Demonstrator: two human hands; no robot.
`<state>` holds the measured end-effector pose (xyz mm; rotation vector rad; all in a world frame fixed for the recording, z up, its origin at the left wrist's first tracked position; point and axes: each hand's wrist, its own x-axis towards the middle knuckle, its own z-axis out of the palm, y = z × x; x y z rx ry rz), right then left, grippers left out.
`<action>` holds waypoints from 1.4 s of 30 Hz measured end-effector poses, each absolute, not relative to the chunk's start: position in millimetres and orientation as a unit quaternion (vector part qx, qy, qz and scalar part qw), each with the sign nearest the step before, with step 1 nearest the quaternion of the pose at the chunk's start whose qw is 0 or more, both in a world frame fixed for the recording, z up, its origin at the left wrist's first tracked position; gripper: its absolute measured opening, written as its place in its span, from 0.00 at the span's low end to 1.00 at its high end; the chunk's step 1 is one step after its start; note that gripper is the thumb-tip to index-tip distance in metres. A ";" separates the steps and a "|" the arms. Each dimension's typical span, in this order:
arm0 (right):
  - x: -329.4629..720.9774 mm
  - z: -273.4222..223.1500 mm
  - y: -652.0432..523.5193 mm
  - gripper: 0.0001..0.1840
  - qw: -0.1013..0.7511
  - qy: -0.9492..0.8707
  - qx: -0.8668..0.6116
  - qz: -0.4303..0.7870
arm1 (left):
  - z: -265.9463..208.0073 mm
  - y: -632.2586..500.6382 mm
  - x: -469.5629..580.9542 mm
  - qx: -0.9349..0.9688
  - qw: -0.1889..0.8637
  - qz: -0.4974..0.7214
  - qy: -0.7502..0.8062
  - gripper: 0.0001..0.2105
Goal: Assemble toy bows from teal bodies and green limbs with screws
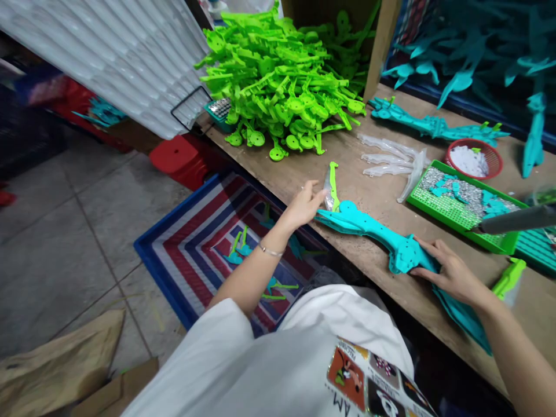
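My left hand (302,204) is at the far end of a long teal plastic part (376,227) on the bench edge. Its bent fingers meet the side of a narrow lime-green and clear plastic piece (333,185), which sticks up beside the teal part's rounded end. My right hand (447,269) grips the teal part near its bulky middle, thumb on the near side and fingers on the far side. The part's wide right end runs under that hand and wrist. Screw-hole-like dots show on its upper face.
Lime-green parts (278,75) are heaped at the back. Clear pieces (391,156), a red basket (475,159) of white bits, a green tray (460,200) of small metal pieces and a grey tool (521,219) lie to the right. A blue-rimmed striped bin (174,243) stands below left.
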<state>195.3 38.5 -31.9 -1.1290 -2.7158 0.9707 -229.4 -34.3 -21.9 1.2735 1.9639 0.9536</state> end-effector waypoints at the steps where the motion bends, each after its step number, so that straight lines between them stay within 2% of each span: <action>1: 195.2 -32.4 38.6 0.43 0.023 -0.877 -0.364 0.314 | -23.6 -20.7 -232.0 0.470 0.352 0.348 0.731 0.30; 4: 195.7 -33.8 39.2 0.43 0.028 -0.878 -0.362 0.313 | -32.9 12.7 -230.1 0.458 0.403 0.342 0.715 0.40; 8: 197.2 -34.9 39.6 0.43 0.031 -0.875 -0.375 0.306 | -32.2 36.1 -226.8 0.493 0.399 0.352 0.689 0.39; 10: 197.7 -35.1 39.4 0.43 0.032 -0.873 -0.379 0.306 | -22.0 36.1 -227.9 0.545 0.375 0.352 0.662 0.34; 14: 197.4 -34.9 38.8 0.43 0.031 -0.871 -0.376 0.315 | 6.3 10.7 -223.8 0.650 0.177 0.342 0.655 0.09; 15: 197.3 -34.8 38.7 0.43 0.032 -0.871 -0.375 0.316 | 12.0 1.6 -220.9 0.660 0.157 0.323 0.660 0.08; 19: 197.7 -34.8 37.8 0.43 0.032 -0.871 -0.380 0.310 | 22.3 -25.7 -210.5 0.704 0.220 0.202 0.644 0.10; 21: 198.2 -35.1 37.4 0.43 0.031 -0.872 -0.383 0.303 | 22.2 -29.9 -208.0 0.724 0.232 0.156 0.631 0.19; 24: 198.3 -35.5 37.3 0.43 0.033 -0.875 -0.383 0.296 | 18.9 -30.4 -203.2 0.744 0.187 0.097 0.635 0.33; 27: 197.7 -35.9 37.8 0.43 0.037 -0.875 -0.380 0.297 | 10.8 -32.2 -194.5 0.749 0.106 0.063 0.650 0.36; 31: 196.7 -35.4 38.0 0.42 0.037 -0.877 -0.374 0.300 | 0.0 -40.5 -189.9 0.759 0.067 0.080 0.643 0.34; 34: 196.2 -33.9 37.5 0.42 0.037 -0.879 -0.369 0.299 | 4.3 -46.3 -198.0 0.790 0.093 0.117 0.595 0.28; 38: 193.2 -33.5 36.6 0.43 0.033 -0.885 -0.367 0.286 | 20.9 -37.3 -202.3 0.794 0.067 0.174 0.579 0.20; 42: 187.0 -29.6 38.6 0.49 0.016 -0.886 -0.374 0.275 | 27.7 -1.6 -164.4 0.842 0.142 0.196 0.482 0.19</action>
